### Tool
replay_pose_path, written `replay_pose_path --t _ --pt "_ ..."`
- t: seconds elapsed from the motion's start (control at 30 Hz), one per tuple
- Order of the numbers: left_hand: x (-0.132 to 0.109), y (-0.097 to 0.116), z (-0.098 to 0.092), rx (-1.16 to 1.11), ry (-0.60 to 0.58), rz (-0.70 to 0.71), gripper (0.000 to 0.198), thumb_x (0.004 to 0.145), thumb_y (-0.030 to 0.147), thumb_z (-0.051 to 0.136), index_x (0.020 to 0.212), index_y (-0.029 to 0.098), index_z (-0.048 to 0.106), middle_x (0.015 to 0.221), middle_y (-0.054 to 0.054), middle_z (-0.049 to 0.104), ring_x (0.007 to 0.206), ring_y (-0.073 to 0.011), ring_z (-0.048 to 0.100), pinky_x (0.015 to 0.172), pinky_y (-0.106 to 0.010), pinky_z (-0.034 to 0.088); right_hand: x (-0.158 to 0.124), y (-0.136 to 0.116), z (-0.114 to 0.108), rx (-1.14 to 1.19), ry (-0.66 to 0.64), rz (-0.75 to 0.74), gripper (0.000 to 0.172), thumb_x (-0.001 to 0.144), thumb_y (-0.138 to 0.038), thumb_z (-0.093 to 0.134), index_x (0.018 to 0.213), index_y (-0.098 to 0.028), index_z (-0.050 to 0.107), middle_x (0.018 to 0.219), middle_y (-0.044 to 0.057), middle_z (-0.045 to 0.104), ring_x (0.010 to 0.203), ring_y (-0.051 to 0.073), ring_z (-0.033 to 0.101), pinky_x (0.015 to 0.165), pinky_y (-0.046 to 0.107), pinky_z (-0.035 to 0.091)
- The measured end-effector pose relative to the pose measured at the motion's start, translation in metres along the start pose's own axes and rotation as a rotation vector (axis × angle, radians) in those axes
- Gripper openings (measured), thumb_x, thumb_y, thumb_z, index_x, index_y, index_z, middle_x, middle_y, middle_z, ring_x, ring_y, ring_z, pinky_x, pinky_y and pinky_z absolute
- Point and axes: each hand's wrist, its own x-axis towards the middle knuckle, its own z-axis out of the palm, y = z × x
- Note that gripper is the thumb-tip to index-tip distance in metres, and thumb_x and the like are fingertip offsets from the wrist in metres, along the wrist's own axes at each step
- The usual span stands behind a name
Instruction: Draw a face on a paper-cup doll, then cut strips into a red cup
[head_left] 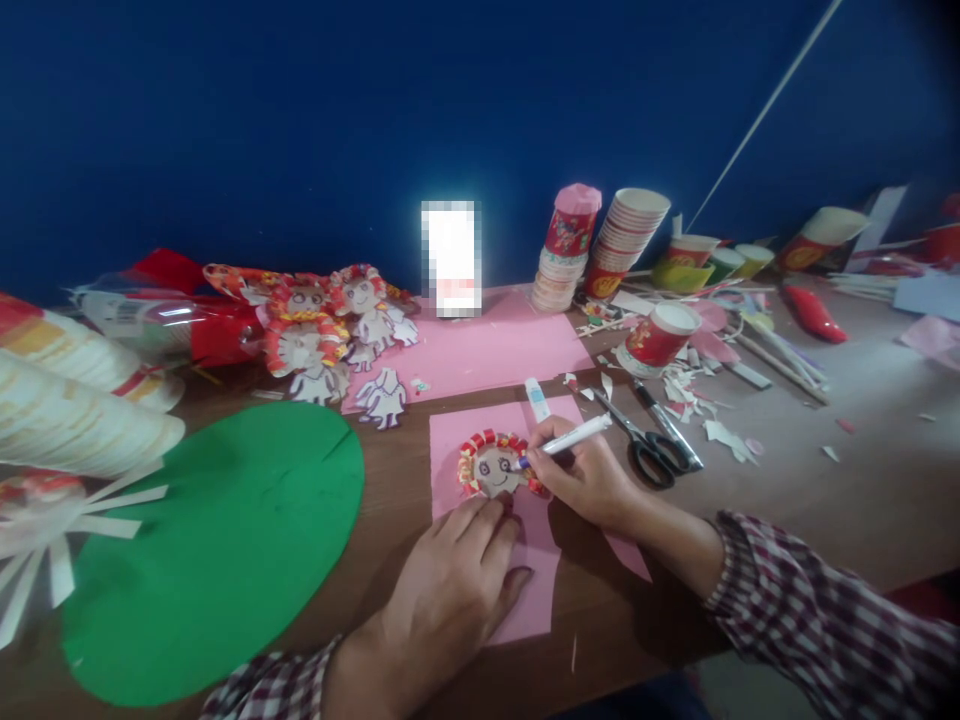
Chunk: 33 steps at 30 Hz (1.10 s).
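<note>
Your smiling paper face (495, 472), red-rimmed, lies on the near pink sheet (536, 595); your white marker (576, 436) slants, tip at its right side.

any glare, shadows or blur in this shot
Head view throughout: a pixelated white patch glows against the blue wall; the table is shadowed below the right hand; the stacked cups at far left look soft and stretched; the top right corner fades to black.
</note>
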Motion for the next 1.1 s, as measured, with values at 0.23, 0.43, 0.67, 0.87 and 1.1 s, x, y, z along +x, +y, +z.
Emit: replay_pose_path --t 0.23,0.43,0.67,0.87,1.1 --pt "0.0001 0.0006 -0.0013 0.010 -0.009 -0.003 0.029 0.084 0.030 0.054 0.103 0.010 0.062 0.105 -0.014 0.065 0.096 -0.0258 0.060 0.082 -0.040 0.055 0.0000 -0.0008 -0.0010 -0.019 -0.001 0.009 0.008 0.082 -0.024 0.052 0.077 -0.018 0.048 0.053 -0.005 0.049 0.045 0.008 0.045 0.043 0.021 0.036" --pt "-0.0001 -0.0001 -0.0003 0.007 0.001 0.003 0.030 0.085 0.031 0.053 0.103 0.009 0.061 0.104 -0.014 0.065 0.096 -0.0259 0.060 0.082 -0.041 0.054 0.0004 0.0009 -0.0018 0.051 0.014 0.006 0.009 0.083 -0.022 0.051 0.075 -0.019 0.047 0.054 -0.004 0.051 0.046 0.008 0.047 0.044 0.021 0.038" --pt "-0.0002 -0.0001 -0.0006 -0.001 0.001 -0.005 0.029 0.085 0.030 0.053 0.103 0.010 0.061 0.104 -0.013 0.065 0.095 -0.0255 0.060 0.081 -0.040 0.055 0.0008 0.0008 -0.0019 0.029 0.009 0.007 0.008 0.082 -0.021 0.052 0.076 -0.019 0.047 0.053 -0.005 0.050 0.045 0.008 0.046 0.043 0.021 0.037" --pt "-0.0002 -0.0004 0.0002 -0.004 -0.015 -0.004 0.030 0.084 0.030 0.054 0.105 0.010 0.060 0.106 -0.014 0.064 0.097 -0.0254 0.059 0.082 -0.041 0.054 0.0011 0.0003 -0.0021 -0.007 0.008 0.007 0.008 0.080 -0.020 0.053 0.075 -0.018 0.048 0.053 -0.004 0.051 0.045 0.008 0.046 0.043 0.020 0.036" --pt "-0.0006 -0.0001 -0.0002 0.003 -0.024 0.001 0.030 0.084 0.030 0.055 0.104 0.009 0.061 0.106 -0.015 0.064 0.098 -0.0261 0.059 0.083 -0.041 0.054 0.0016 -0.0011 -0.0013 0.135 0.020 0.029 0.011 0.083 -0.023 0.050 0.076 -0.019 0.044 0.054 -0.005 0.052 0.044 0.009 0.050 0.042 0.021 0.039"
